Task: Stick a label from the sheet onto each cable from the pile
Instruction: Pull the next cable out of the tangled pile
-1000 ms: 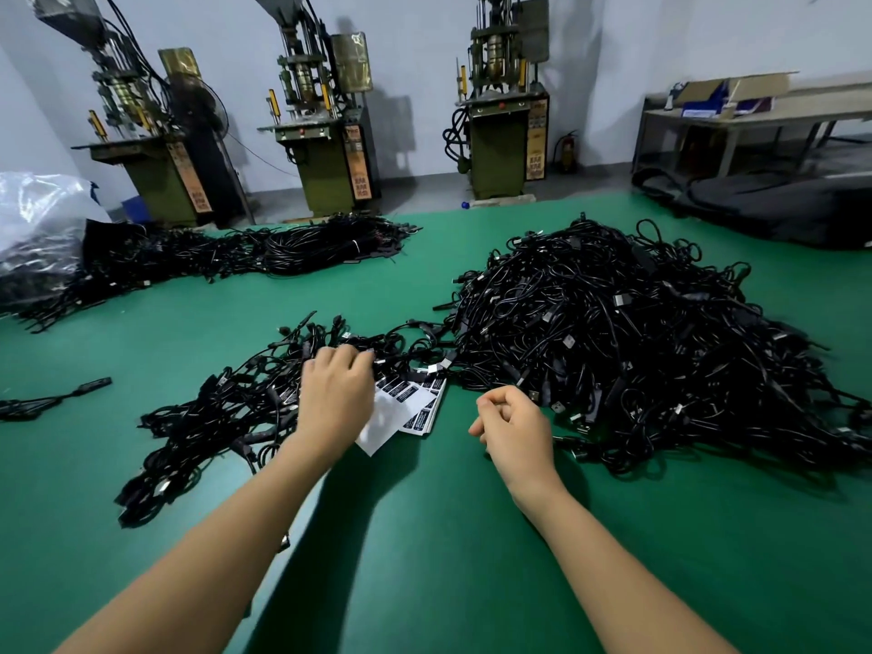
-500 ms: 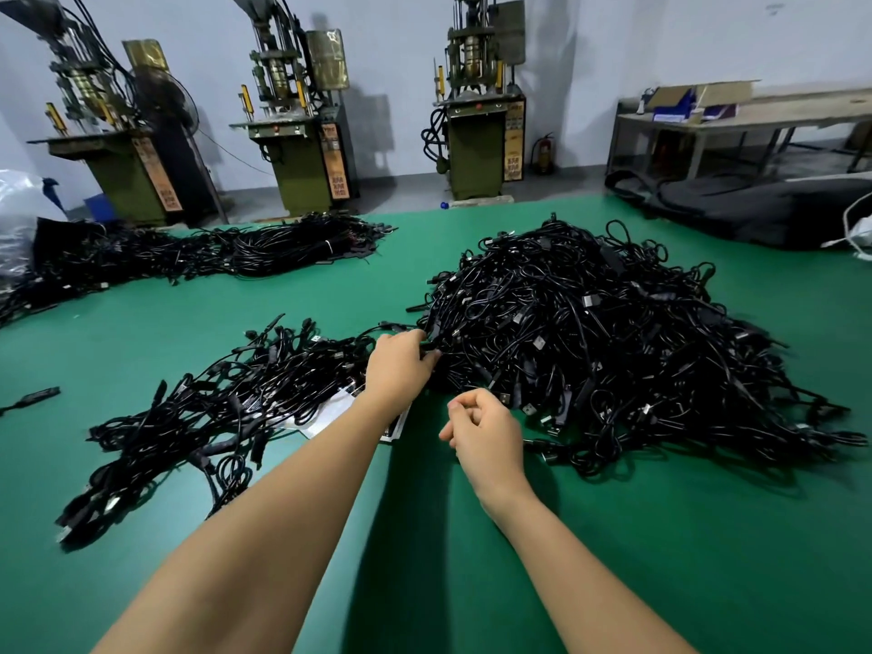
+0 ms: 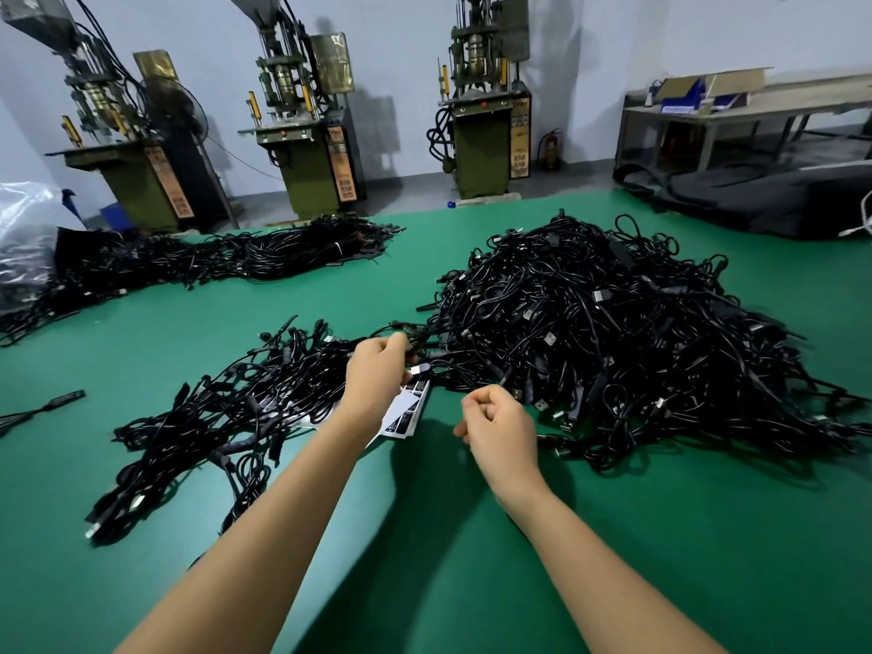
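Note:
A big tangled pile of black cables (image 3: 613, 332) lies on the green table (image 3: 424, 535) at the right. A flatter heap of black cables (image 3: 245, 398) spreads at the left. Between them the white label sheet (image 3: 406, 413) lies flat, half hidden under my left wrist. My left hand (image 3: 377, 375) grips one cable (image 3: 420, 369) at the big pile's left edge, its silver plug sticking out by my fingers. My right hand (image 3: 498, 424) hovers just right of the sheet, fingers curled and thumb against the index finger. I see nothing in it.
A long row of black cables (image 3: 212, 262) runs along the table's far left, beside a clear plastic bag (image 3: 23, 228). One loose cable (image 3: 47, 405) lies at the left edge. Three green machines (image 3: 306, 134) stand behind the table, and a black cover (image 3: 778, 195) at far right.
My left hand left the label sheet, moved right to the big pile's edge and took hold of a cable. My right hand stayed curled near the sheet.

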A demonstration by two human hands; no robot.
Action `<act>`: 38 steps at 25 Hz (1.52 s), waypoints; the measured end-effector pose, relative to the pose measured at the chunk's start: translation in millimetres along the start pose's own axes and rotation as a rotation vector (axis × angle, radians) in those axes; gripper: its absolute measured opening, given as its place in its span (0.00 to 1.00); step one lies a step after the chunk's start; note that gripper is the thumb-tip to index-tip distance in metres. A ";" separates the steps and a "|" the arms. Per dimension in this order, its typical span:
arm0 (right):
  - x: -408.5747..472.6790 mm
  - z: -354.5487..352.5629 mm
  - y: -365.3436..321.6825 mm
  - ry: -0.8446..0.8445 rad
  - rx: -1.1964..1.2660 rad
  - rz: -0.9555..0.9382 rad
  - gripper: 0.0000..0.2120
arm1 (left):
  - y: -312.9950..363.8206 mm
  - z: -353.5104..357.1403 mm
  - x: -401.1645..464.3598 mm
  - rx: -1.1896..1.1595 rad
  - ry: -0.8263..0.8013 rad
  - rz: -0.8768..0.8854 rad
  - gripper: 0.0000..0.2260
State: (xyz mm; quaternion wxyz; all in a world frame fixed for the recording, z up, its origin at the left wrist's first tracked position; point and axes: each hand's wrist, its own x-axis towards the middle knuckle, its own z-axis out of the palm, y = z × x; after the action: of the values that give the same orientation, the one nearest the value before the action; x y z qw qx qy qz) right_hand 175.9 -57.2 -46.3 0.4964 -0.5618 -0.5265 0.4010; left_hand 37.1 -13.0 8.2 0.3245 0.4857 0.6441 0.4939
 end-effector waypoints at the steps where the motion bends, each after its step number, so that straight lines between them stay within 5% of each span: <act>1: -0.1 -0.3 -0.5 0.000 0.015 0.003 0.08 | -4.9 -7.5 -9.9 -0.071 -0.018 -0.033 0.09; 7: -1.8 -2.2 -6.3 -0.003 0.132 0.029 0.15 | -41.1 -43.7 -63.0 -0.157 -0.111 -0.016 0.15; 13: -5.7 -3.8 -6.7 -0.048 0.102 -0.018 0.10 | -47.0 -57.8 -74.3 -0.173 -0.357 0.159 0.09; 19: -8.4 -0.3 -6.4 -0.207 -0.077 -0.086 0.12 | -58.1 -59.8 -68.3 -0.317 -0.316 0.124 0.05; 22: -4.6 0.3 -3.3 -0.212 0.029 -0.149 0.08 | -58.3 -61.3 -66.9 -0.082 -0.400 0.220 0.06; 28: -2.6 -2.3 -2.5 -0.225 0.251 -0.172 0.10 | -50.1 -41.5 -77.4 0.638 -0.037 0.690 0.14; 33: -2.4 -2.4 -3.5 -0.234 0.365 -0.137 0.06 | -47.3 -6.0 -90.0 0.386 -0.167 0.441 0.11; 38: 0.0 -3.4 -1.8 -0.120 0.308 -0.041 0.12 | -51.9 -24.2 -76.0 0.195 -0.319 0.279 0.06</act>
State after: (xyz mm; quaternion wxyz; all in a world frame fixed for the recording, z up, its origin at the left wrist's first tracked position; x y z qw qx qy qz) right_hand 178.9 -57.8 -43.9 0.5525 -0.4432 -0.4988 0.4996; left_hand 23.6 -94.7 -38.6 0.3025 0.6710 0.5558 0.3864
